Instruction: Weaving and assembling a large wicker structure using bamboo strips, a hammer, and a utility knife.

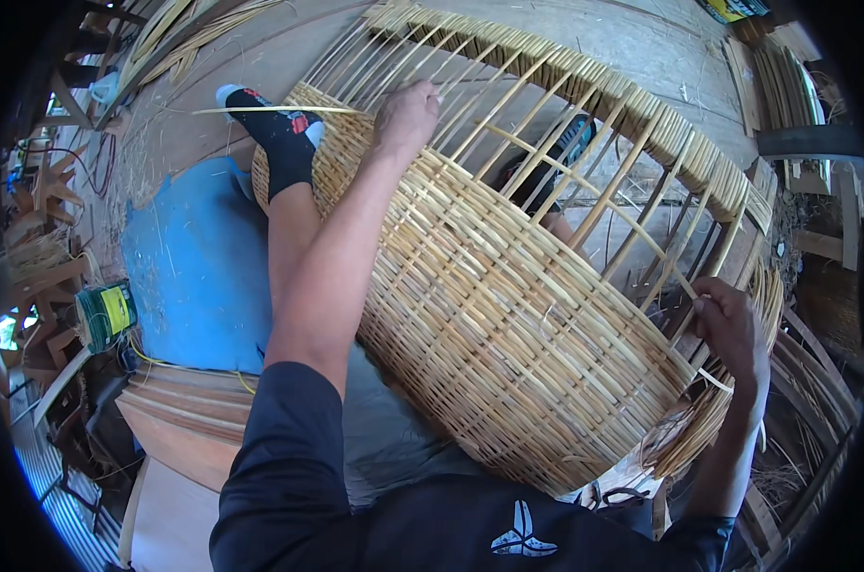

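Note:
A large basket (508,315) of woven tan cane lies on its side across my lap, its lower part closely woven. Bare upright stakes (546,143) run from the weave to a thick bound rim (537,57). My left hand (408,114) is closed at the edge of the weave, among the stakes at the far left; what its fingers grip is hidden. At the right end my right hand (732,319) pinches a thin cane strand (627,217), which slants between the stakes. Another loose strand (270,110) sticks out leftward near my left hand.
My socked foot (284,138) rests against the basket's left side, and the other foot (575,138) shows through the stakes. A blue sheet (198,257), a green roll (106,315) and stacked boards (184,405) lie left. Bundled cane strips (699,439) lie right.

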Motion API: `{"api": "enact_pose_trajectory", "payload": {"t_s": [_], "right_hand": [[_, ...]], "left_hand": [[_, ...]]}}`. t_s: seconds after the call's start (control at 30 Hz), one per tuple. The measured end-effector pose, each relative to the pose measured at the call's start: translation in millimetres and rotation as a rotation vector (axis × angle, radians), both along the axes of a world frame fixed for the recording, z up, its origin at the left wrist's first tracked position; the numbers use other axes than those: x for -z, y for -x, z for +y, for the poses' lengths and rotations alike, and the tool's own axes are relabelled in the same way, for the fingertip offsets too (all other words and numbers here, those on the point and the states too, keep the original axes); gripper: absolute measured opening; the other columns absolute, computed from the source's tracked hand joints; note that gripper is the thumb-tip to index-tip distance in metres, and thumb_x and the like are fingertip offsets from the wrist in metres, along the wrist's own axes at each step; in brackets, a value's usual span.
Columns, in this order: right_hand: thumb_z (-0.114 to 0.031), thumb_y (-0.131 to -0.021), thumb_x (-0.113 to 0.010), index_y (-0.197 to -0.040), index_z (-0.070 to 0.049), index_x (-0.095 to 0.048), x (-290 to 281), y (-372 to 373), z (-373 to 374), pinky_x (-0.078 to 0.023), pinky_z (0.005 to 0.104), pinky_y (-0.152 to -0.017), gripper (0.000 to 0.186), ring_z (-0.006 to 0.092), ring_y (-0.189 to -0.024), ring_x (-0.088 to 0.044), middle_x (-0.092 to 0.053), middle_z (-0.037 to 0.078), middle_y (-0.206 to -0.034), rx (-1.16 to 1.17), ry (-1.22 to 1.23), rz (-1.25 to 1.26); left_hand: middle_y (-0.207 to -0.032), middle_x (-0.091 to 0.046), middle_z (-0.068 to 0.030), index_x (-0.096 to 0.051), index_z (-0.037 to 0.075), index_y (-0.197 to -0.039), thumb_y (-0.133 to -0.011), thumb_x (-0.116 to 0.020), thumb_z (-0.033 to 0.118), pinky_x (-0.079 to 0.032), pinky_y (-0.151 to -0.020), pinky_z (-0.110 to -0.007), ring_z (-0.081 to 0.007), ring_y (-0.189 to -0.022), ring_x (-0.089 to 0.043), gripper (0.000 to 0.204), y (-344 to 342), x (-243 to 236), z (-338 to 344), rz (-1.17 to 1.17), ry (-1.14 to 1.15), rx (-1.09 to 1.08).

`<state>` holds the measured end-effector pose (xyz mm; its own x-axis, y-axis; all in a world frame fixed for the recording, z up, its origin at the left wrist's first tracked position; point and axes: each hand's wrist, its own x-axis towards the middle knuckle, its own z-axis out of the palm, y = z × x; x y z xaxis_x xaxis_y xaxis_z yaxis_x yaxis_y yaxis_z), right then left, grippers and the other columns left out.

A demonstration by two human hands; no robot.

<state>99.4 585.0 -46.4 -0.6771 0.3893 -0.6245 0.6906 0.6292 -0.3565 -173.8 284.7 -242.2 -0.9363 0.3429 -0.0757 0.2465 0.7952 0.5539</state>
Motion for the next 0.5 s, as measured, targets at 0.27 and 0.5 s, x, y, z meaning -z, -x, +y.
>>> {"api": "enact_pose_trajectory", "payload": {"t_s": [0.27, 0.5], "right_hand": [[-0.008, -0.088, -0.050, -0.102, -0.001, -0.062, 2.7, -1.4, 0.5, -0.037, 0.0231, -0.045, 0.019, 0.0054, -0.047, -0.046, -0.051, 0.000, -0.057, -0.007, 0.013, 0.043], [-0.008, -0.087, -0.052, -0.105, -0.001, -0.062, 10.2, 0.0, 1.9, -0.037, 0.0228, -0.044, 0.022, 0.0055, -0.048, -0.047, -0.053, 0.001, -0.057, -0.051, -0.011, 0.052]], "left_hand": [[-0.127, -0.047, -0.0109, -0.061, 0.009, -0.113, -0.090, -0.054, 0.022, -0.039, -0.100, -0.035, -0.0228, -0.111, -0.052, 0.027, -18.6, 1.9, 22.8, -0.274, -0.189, 0.185], [-0.109, -0.057, -0.0090, -0.062, 0.007, -0.107, -0.089, -0.056, 0.026, -0.044, -0.091, -0.036, -0.0215, -0.099, -0.057, 0.026, -1.6, -26.5, 23.9, -0.536, -0.075, 0.184]]}}
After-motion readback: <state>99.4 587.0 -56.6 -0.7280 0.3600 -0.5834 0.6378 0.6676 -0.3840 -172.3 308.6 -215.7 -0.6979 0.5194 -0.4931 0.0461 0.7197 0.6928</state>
